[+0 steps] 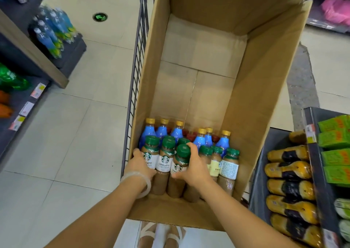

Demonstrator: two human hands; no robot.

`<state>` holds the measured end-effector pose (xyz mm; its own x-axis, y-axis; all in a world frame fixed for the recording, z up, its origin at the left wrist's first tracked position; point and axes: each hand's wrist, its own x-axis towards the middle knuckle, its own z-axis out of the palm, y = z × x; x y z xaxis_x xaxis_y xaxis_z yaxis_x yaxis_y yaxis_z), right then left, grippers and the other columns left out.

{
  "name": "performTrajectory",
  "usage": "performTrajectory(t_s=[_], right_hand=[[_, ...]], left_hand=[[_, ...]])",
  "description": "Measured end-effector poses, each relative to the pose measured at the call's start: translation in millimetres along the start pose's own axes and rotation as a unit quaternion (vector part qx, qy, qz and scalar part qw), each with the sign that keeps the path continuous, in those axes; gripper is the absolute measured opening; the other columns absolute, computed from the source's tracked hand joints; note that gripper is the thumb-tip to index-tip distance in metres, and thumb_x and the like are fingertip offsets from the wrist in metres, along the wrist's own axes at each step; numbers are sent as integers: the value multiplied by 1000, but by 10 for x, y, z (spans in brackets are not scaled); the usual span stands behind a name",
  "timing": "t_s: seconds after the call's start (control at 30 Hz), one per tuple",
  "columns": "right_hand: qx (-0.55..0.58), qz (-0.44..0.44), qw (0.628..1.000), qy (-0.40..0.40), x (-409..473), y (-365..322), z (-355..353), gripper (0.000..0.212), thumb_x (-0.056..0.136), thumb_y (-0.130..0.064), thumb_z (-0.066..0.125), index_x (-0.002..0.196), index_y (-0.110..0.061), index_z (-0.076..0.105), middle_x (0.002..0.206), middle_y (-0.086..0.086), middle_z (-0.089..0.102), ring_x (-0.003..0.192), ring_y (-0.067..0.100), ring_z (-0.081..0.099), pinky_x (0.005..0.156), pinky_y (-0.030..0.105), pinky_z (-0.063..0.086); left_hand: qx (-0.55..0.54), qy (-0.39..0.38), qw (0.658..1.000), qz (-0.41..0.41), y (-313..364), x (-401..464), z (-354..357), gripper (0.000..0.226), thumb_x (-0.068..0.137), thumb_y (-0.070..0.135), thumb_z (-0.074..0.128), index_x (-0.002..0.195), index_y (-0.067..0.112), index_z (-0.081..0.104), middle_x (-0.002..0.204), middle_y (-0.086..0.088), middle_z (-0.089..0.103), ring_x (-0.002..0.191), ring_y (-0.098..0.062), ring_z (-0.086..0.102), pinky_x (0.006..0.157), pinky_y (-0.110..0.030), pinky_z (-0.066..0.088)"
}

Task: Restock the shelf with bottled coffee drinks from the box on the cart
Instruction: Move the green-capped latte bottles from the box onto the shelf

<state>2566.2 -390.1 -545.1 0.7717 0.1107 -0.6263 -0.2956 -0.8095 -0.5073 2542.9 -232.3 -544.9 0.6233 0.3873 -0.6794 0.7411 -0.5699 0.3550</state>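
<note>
A tall open cardboard box [250, 88] stands in a wire cart [135, 73]. At its near end stand several green-capped bottled coffee drinks [164, 159] with white labels. Behind them stand several blue bottles [162, 131] with gold caps. My left hand [141, 165] grips the leftmost coffee bottle at its label. My right hand [193, 163] curls round a third coffee bottle [180, 162], fingers by its green cap. Between them they clasp a group of three bottles. Three more coffee bottles [228, 164] stand to the right, untouched.
A dark shelf [265, 172] at the right holds lying yellow-and-black bottles [289, 170] and green cartons [335, 136]. Shelves at the left carry blue bottles [51, 30], green bottles and price tags. Tiled floor lies left of the cart. The box's far half is bare cardboard.
</note>
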Motion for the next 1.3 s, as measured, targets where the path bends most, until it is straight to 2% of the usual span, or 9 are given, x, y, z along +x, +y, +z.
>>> performTrajectory(t_s=[0.13,0.27,0.43,0.6,0.73,0.87,1.03,1.17,1.3], right_hand=[[109,25,993,28,13,23,126,95,65,-15,83,139,-17,23,132,4,52,122,25,52,98,36,45],[128,50,990,35,-24,4,151,76,66,-18,82,129,-11,41,126,5,58,114,21,56,91,28,45],[219,35,972,80,-259,-60,-77,85,66,-18,83,137,-8,37,124,5,54,108,17,52,91,27,44],[277,-9,945,171,-625,-145,-620,70,66,-11,82,125,-6,46,105,-1,54,96,15,55,83,26,44],[310,-41,913,264,-1049,-92,-1109,57,64,-9,83,110,-15,50,104,2,61,92,16,59,78,24,48],[330,-56,874,353,-1653,102,-1609,61,65,-9,82,118,-6,51,108,3,62,93,15,61,74,17,47],[360,-54,810,460,-2674,651,-1991,58,66,-5,81,116,-7,51,105,2,65,90,14,63,76,19,51],[349,-44,775,525,-3637,1173,-2033,47,67,-5,79,101,-18,51,94,-5,64,82,6,60,70,11,49],[333,-1,729,597,-4681,1777,-1961,48,63,-9,81,95,-24,49,94,-6,64,90,13,63,82,29,52]], left_hand=[[-28,-9,999,18,-31,-87,-64,58,69,24,79,110,12,39,106,-8,63,95,-27,61,79,-32,46],[-70,-31,996,48,-20,-210,-166,53,65,23,82,99,19,42,106,-4,61,86,-17,53,77,-28,45],[-99,-29,988,118,74,-363,-388,54,64,17,83,98,21,41,94,3,58,92,-19,59,83,-31,49],[-155,-35,963,219,434,-631,-596,51,61,15,85,92,26,46,91,6,57,90,-17,58,81,-29,46],[-202,-57,928,309,917,-1023,-640,52,61,11,85,97,25,50,91,9,59,93,-15,58,80,-26,43],[-222,-82,882,407,1405,-1581,-519,53,61,6,85,83,37,48,86,21,56,86,-7,57,78,-23,42],[-226,-160,826,491,1787,-2521,-87,50,63,6,84,91,29,50,87,15,58,78,5,55,65,-12,43],[-185,-209,795,539,1872,-3366,399,53,63,11,85,98,28,50,88,14,60,81,-6,59,72,-24,51],[-148,-262,741,600,1838,-4396,974,49,64,13,84,98,27,51,89,14,61,85,-11,60,66,-16,44]])
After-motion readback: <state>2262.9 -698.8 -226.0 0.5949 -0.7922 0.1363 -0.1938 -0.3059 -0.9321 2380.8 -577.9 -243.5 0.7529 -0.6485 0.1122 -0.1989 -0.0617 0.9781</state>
